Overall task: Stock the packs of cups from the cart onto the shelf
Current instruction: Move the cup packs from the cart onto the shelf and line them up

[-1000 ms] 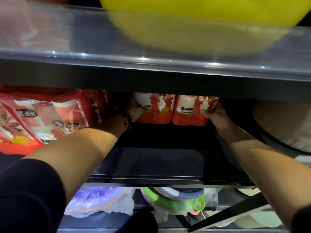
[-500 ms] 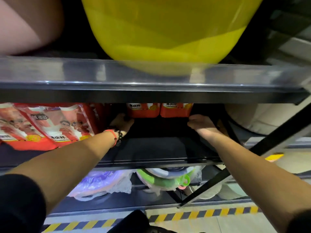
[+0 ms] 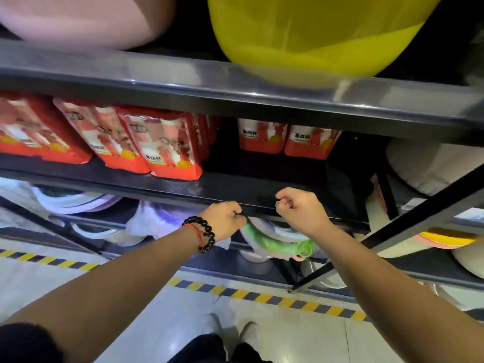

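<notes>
Two red packs of cups stand side by side at the back of the dark middle shelf. More red packs of cups lean in a row at the shelf's left. My left hand, with a bead bracelet at the wrist, hovers at the shelf's front edge with fingers curled and nothing in it. My right hand is just beside it, also curled and holding nothing. Both hands are well in front of the two back packs.
A yellow basin and a pink basin sit on the shelf above. Bagged plastic items lie on the lower shelf. A black diagonal brace crosses at right. Yellow-black tape marks the floor.
Both hands let go of the two back packs and drew back out of the shelf to its front edge. My view pulled back and down.
</notes>
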A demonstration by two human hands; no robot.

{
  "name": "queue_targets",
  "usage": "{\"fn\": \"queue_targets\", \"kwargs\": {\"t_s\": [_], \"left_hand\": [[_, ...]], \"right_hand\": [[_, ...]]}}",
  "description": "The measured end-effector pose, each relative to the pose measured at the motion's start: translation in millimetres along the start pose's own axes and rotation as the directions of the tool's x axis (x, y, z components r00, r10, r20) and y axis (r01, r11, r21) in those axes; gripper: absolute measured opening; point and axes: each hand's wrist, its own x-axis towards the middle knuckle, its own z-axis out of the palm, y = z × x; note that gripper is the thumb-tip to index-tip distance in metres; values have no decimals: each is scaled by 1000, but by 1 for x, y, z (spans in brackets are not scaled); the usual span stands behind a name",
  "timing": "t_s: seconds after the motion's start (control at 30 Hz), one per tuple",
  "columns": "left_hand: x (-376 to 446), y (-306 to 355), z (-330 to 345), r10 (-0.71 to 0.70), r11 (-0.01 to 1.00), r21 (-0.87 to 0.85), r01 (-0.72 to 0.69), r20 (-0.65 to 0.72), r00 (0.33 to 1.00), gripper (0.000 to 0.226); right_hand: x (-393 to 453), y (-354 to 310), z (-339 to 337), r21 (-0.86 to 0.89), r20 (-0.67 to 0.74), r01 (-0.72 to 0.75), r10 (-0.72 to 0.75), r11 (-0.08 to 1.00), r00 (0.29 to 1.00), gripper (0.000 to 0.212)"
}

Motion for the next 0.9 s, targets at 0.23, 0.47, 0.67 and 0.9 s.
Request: {"fn": "queue_targets", "kwargs": {"t_s": [0.23,0.47,0.67,0.9], "left_hand": [[-71,-78,-15,-154,983,-111,145,-75,985,31],[-199,-200,-42,-302,948,-148,280,-154,941,40],[-329,-315,-67,-504,859,-261,441,-273,820,34],[-455,-394,-85,-644,762,-374,529,-352,679,40]], "right_hand": [[-32,-65,72,-142,156,159,-136,977,978,22],[-94,-172,186,-130,323,302,-248,944,913,25],[-174,-292,294,-37,506,491,-407,870,760,13],[-235,-403,372,122,615,610,-543,783,572,19]]}}
